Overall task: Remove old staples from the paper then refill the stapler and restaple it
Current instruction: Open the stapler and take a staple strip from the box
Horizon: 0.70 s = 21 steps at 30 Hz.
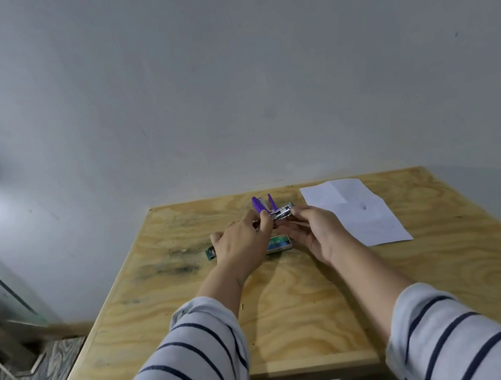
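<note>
Both hands, left (242, 238) and right (314, 229), grip the opened purple stapler (272, 207) between them above the table (192, 291).

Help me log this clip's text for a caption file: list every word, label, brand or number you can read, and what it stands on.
No text can be read with certainty.
Staple box: white print on its green label, too blurred and partly hidden by the left hand.
Paper: faint lines of writing, too small to read.
Stapler, held open by the right hand: no marking visible.
</note>
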Motion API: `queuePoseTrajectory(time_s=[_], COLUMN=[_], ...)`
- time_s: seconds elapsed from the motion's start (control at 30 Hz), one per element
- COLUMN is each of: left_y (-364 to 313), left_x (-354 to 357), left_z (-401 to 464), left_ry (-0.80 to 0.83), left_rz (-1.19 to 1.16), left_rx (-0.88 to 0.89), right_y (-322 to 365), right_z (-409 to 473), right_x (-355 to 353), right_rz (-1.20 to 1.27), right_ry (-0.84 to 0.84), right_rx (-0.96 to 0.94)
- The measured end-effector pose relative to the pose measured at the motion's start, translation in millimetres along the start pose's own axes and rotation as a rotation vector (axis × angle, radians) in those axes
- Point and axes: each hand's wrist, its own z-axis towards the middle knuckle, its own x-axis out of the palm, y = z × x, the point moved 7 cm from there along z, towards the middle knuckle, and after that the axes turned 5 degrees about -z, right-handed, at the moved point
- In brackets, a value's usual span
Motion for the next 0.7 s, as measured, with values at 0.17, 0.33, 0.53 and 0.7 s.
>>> queuePoseTrajectory(time_s=[0.17,0.33,0.53,0.7], left_y=[-5.2,-8.8,-0.3,2.0], left_x=[-4.7,-2.7,-1.7,-5.0], left_z=[-15.1,-40.0,-41.5,-44.4], left_ry=[-0.042,-0.079,-0.161,-0.251], left_rz=[-0.178,-0.003,-0.079,-0.037], left_rx=[0.222,0.393,0.409,0.431], right_y=[-3.9,-6.4,-5.0,1.7], right_z=[4.0,0.9,1.6,-18.5], right_x=[-18.6,-26.0,-36.2,-28.3], right_rz=[0.043,-0.033,-0.298,-0.822], right_ry=[-0.094,-0.125,-0.208,-0.397], right_rx=[0.052,0.038,-0.179,-0.678])
